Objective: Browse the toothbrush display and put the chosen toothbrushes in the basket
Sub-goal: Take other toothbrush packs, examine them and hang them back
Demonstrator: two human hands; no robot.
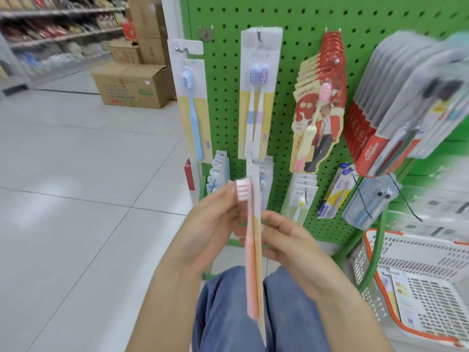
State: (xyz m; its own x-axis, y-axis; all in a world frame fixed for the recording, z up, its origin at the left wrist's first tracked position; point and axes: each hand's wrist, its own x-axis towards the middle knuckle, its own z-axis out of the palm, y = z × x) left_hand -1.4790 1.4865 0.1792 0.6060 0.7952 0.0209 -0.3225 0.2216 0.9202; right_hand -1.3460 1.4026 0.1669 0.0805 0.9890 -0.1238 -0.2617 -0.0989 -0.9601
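Starting at far left, cardboard boxes (132, 85) sit on the tiled floor (76, 174). Left hand (210, 229), fingers curled, pinches the pink toothbrush pack (253, 250) from its left edge; the pack stands upright, seen edge-on, above the person's knees. Right hand (286, 240) grips the same pack from the opposite side. Behind them, the green pegboard (291, 34) carries hanging toothbrush packs. At lower right, the white basket (411, 252) rests beside the display.
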